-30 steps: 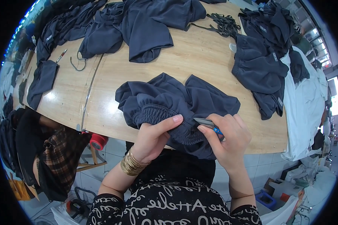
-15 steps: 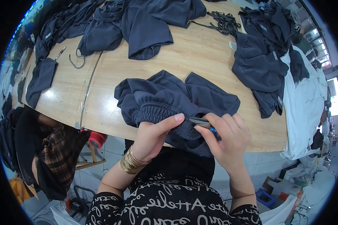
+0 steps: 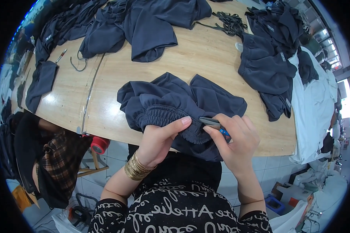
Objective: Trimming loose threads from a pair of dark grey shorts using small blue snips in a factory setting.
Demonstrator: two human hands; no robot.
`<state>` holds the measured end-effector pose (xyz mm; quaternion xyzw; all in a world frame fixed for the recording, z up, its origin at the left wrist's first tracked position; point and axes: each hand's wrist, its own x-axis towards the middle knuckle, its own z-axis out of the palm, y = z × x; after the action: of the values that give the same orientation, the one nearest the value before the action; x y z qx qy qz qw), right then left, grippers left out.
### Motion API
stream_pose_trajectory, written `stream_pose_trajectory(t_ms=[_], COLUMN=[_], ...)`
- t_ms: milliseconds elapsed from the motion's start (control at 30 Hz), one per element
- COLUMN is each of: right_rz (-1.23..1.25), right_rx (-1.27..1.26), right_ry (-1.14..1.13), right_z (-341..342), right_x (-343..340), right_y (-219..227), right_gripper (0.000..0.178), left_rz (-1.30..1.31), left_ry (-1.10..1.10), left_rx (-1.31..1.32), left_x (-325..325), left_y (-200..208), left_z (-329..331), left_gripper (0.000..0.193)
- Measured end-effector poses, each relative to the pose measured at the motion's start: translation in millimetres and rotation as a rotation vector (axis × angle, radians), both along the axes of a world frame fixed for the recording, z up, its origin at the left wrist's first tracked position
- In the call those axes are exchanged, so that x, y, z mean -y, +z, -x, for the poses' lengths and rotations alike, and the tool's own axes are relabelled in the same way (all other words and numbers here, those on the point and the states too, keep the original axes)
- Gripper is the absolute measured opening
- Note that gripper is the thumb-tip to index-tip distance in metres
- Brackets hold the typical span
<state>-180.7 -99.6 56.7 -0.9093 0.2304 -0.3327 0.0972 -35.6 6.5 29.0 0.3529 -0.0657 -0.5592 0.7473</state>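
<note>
Garment (dark, bunched): left hand pinches its waistband, right hand pinches snips.

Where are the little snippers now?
In the head view, the snippers are in the right hand, just right of the left thumb, over the held dark garment.

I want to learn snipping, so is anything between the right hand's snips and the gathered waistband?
Nothing visible blocks the thread snips in the right hand; their tips are at the dark gathered waistband. The left hand holds it alongside.
</note>
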Motion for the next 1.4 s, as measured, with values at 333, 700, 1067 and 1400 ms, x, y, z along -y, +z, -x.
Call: stream_pose_trajectory(t_ms=[333, 700, 1067, 1400], right_rz=[0.095, 0.059, 0.085, 0.136], right_rx=[-0.087, -0.093, -0.179, -0.189], right_ry=[0.008, 0.054, 0.094, 0.114], right_z=[6, 9, 7, 6], right_x=[-1, 5, 7, 10], right_y=[4, 7, 15, 17], right_gripper=[0.023, 0.025, 0.026, 0.025], left_rz=[-0.015, -0.020, -0.057, -0.097], left_ry=[0.010, -0.039, -0.045, -0.071], left_rx=[0.097, 0.040, 0.123, 0.081], left_x=[2, 3, 3, 4], left_y=[3, 3, 5, 11], left_z=[3, -2, -2, -2], left_gripper=[0.033, 0.025, 0.030, 0.026])
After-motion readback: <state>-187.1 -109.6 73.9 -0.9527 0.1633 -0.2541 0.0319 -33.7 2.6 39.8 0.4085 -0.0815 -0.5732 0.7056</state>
